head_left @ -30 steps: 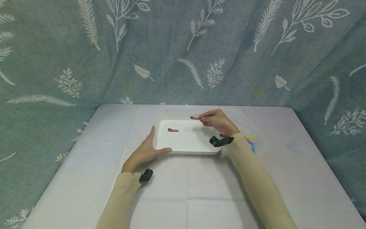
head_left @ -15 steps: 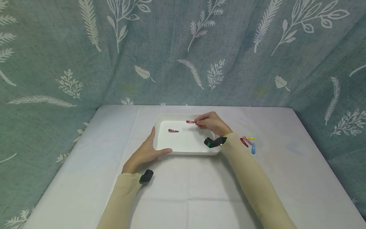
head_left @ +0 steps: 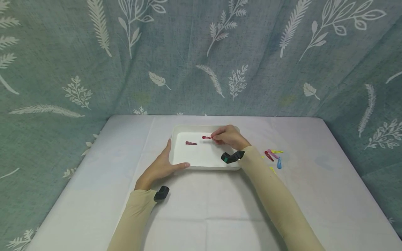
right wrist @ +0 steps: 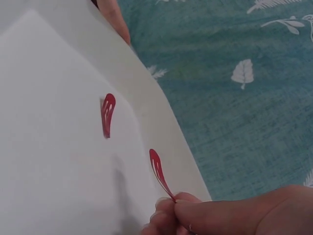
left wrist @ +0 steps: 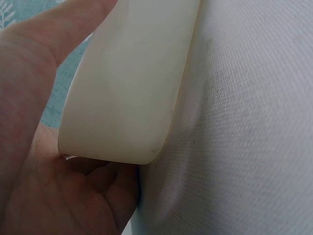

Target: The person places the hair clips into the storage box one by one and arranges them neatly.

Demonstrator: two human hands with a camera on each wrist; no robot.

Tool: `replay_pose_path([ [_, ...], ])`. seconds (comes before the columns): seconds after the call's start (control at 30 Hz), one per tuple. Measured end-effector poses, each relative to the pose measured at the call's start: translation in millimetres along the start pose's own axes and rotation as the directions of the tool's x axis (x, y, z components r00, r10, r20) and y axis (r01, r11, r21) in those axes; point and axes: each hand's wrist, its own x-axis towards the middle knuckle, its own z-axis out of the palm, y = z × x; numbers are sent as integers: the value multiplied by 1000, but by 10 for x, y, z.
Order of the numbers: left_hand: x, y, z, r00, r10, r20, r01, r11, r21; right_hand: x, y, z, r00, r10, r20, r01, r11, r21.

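The right hand (head_left: pixel 231 137) pinches a red hair clip (head_left: pixel 206 137) between thumb and fingertips by its narrow end, the broad rounded end pointing left, above the right-centre of the white tray (head_left: pixel 204 157). It looks like thin, coated metal — very light, stiff but a little springy, probably slick and not easily broken. The narrow end gives a neat hold; the slotted middle would likely flex under a hard squeeze. A second red clip (head_left: pixel 191 143) lies flat on the tray floor to the left; so slim a piece likely needs fingertips at its edges.

The left hand (head_left: pixel 161 166) grips the tray's near-left corner, thumb over the near rim. The tray seems rigid, smooth and light enough to slide on the table (head_left: pixel 176 209) — the corner is a sound place to steady it.
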Motion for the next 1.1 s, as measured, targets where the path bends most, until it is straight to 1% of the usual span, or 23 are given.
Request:
replay_pose_path([
  [0.17, 0, 4, 4, 1000, 3, 0, -3, 1000, -8, 11, 25, 26, 1000, -18, -2, 18, 998, -53],
  [0.37, -4, 1, 9, 1000, 26, -4, -26, 1000, -11, 33, 39, 75, 1000, -23, -5, 23, 998, -59],
  [0.5, -1, -5, 13, 999, 38, -4, -38, 999, -21, 19, 27, 102, 1000, -24, -10, 23, 996, -85],
  [0.7, -6, 4, 6, 1000, 31, -3, -31, 999, -16, 9, 7, 122, 1000, -13, -19, 10, 992, -125],
  [0.87, -9, 8, 5, 1000, 27, -1, -27, 1000, -3, 7, 9, 138, 999, -24, -24, 20, 988, -154],
  [0.97, -14, 7, 4, 1000, 24, -3, -24, 1000, -15, 10, 14, 149, 999, -31, -27, 26, 986, -166],
  [1.1, -15, 4, 3, 999, 36, -6, -36, 999, -25, 18, 20, 162, 999, -31, -32, 25, 984, -177],
])
